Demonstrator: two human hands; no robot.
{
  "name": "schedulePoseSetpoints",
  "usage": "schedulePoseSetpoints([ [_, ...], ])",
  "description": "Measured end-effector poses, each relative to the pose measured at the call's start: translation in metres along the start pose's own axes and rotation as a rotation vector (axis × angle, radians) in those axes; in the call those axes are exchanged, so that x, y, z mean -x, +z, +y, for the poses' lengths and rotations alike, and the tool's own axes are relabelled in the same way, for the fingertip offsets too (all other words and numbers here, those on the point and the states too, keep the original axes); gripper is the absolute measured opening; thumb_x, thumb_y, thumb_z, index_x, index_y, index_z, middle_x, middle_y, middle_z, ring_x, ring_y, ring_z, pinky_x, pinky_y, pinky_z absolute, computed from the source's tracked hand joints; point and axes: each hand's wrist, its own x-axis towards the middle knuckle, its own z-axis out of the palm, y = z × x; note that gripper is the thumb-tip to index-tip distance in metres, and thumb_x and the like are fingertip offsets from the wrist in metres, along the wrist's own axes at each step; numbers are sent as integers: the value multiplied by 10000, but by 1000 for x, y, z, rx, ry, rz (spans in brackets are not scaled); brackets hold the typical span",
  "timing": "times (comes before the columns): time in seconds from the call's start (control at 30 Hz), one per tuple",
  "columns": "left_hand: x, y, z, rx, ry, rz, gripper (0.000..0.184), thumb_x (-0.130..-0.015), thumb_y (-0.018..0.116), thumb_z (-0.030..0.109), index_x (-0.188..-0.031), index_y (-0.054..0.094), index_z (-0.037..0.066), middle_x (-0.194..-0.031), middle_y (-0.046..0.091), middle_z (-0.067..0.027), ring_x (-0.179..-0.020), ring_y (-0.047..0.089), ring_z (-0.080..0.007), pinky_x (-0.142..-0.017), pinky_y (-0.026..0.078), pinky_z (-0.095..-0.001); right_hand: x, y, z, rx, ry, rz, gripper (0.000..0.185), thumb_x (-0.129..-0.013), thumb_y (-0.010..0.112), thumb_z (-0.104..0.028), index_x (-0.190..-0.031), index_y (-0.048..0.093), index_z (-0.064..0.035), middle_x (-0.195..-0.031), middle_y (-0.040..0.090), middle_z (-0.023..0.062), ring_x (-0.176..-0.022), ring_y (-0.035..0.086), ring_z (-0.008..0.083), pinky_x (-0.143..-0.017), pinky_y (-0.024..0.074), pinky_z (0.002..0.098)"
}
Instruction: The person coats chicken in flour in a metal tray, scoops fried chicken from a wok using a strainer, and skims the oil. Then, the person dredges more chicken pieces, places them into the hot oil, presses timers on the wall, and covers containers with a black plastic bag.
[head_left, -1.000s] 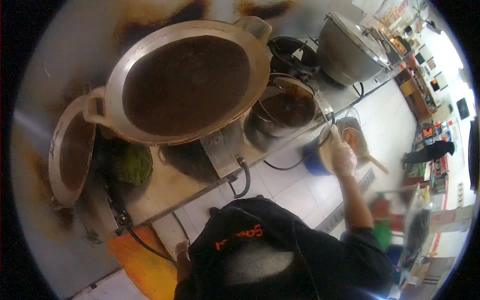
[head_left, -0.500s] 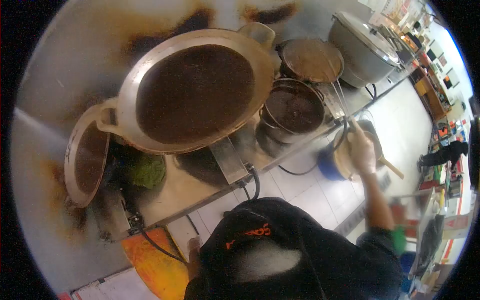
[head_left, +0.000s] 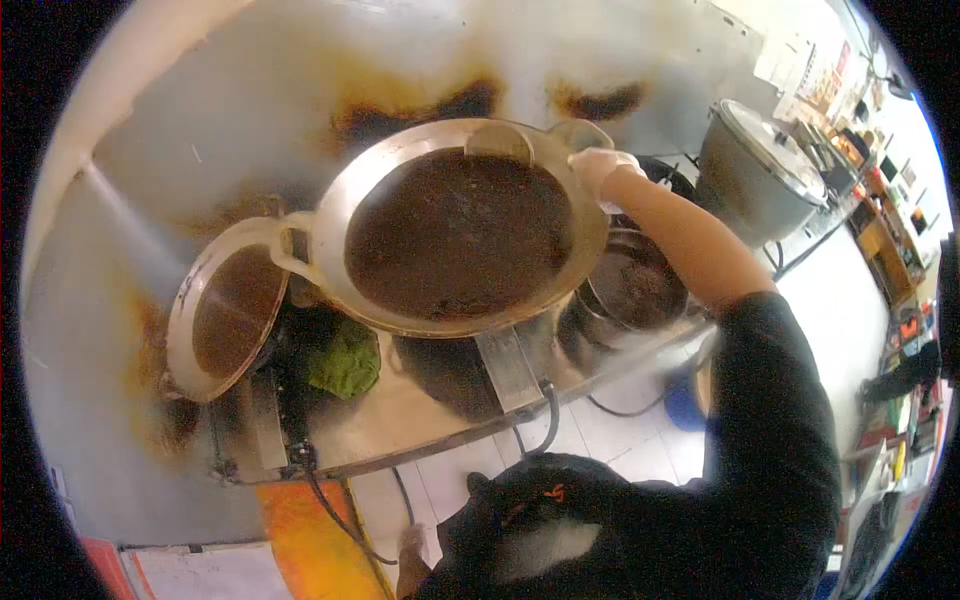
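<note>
Moved since the earlier frame: right hand (head_left: 607, 175) and skimmer (head_left: 500, 145), from beside the back burner to the large wok's far right side; the view itself has swung, too.

1. Steel counter (head_left: 390, 425): carries the vessels, a stained metal wall behind it.
2. Large wok (head_left: 332, 220), two-handled, holding dark liquid (head_left: 460, 240): on the counter, ahead of the person; handles set left and right, that line rising slightly to the right.
3. Grey lidded pot (head_left: 735, 185): beyond the right forearm.
4. Smaller wok (head_left: 178, 335): left of the large one, tilted, brownish liquid inside.
5. Round pot (head_left: 600, 325): just right of the large wok, partly behind the arm, dark contents.
6. Green bundle (head_left: 345, 365) (leaf or cloth, cannot tell): on the counter, between and below the woks.
7. Skimmer: hoop at the large wok's far rim, tilted, its lower part by the liquid. Lies left of the right hand, long axis apparently running sideways from it; right hand much the nearer.
8. Right hand, gloved: beside the wok's right handle, fingers apparently closed on the skimmer's handle (grip partly hidden).
9. Left hand (head_left: 415, 542): low by the body, well apart from the wok; whether it holds anything, cannot tell.
</note>
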Motion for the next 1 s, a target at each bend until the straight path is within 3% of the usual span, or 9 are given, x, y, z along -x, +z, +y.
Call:
schedulePoseSetpoints([
  [0.1, 4, 8, -8, 14, -22, 4, 255, -930, 476, 244, -956, 677, 89, -894, 689, -94, -794, 658, -254, -654, 527, -403, 37, -37, -22, 419, -346, -311, 351, -896, 538, -115, -1242, 564, -59, -1164, 644, 141, -1080, 630, 267, -906, 517, 387],
  [0.27, 13, 18, -15, 32, -23, -8, 255, -929, 478, 245, -955, 678, 89, -891, 690, -96, -792, 659, -255, -652, 529, -402, 50, -9, -35, 479, -529, -296, 473, -805, 640, -34, -1268, 547, -56, -1123, 660, 119, -1016, 657, 280, -832, 547, 373],
  [0.33, 18, 18, -11, 32, -20, -6, 255, -928, 479, 245, -955, 679, 89, -890, 691, -97, -791, 660, -255, -651, 529, -402, 67, -18, -55, 308, -484, -275, 178, -810, 685, -117, -983, 701, -80, -1015, 697, 76, -985, 670, 275, -753, 591, 398],
  [0.5, 21, 17, -15, 25, -7, -6, 254, -928, 481, 246, -954, 680, 89, -887, 692, -98, -788, 662, -256, -650, 531, -401, 90, -38, -85, 408, -700, -134, 172, -826, 658, -136, -986, 700, -88, -954, 702, 70, -955, 674, 277, -725, 590, 412],
  [0.6, 18, 9, -17, 11, 8, 1, 254, -927, 483, 247, -953, 680, 90, -885, 693, -99, -787, 663, -257, -649, 532, -400, 85, -29, -94, 72, -584, -247, 192, -879, 599, -194, -1024, 691, -108, -975, 701, 86, -965, 669, 279, -791, 575, 380],
  [0.8, 22, -3, -19, -1, 3, 16, 253, -926, 485, 248, -952, 682, 90, -882, 694, -101, -784, 664, -257, -647, 534, -399, 84, -16, -89, -325, -1001, 61, 287, -867, 593, -264, -1115, 672, -145, -1006, 694, 149, -916, 668, 319, -833, 527, 407],
  [0.87, 23, -3, -18, -3, 3, 16, 253, -926, 486, 248, -952, 682, 90, -880, 695, -101, -783, 665, -258, -647, 534, -398, 109, -39, -93, -483, -518, -205, 380, -846, 600, -295, -1210, 643, -191, -1007, 692, 156, -911, 667, 327, -821, 523, 412],
  [0.9, 24, -3, -18, -5, 0, 20, 253, -926, 487, 248, -952, 683, 90, -880, 695, -102, -783, 665, -258, -646, 535, -398, 97, -22, -87, -484, -520, -205, 380, -846, 600, -295, -1210, 643, -191, -1007, 692, 156, -911, 667, 327, -821, 523, 412],
  [1.0, 28, 1, -17, -6, 2, 15, 253, -925, 488, 249, -951, 683, 91, -878, 696, -103, -781, 666, -258, -645, 536, -397, 78, 9, -77, -486, -845, -55, 425, -847, 596, -314, -1264, 613, -235, -1021, 692, 155, -926, 670, 314, -812, 530, 386],
])
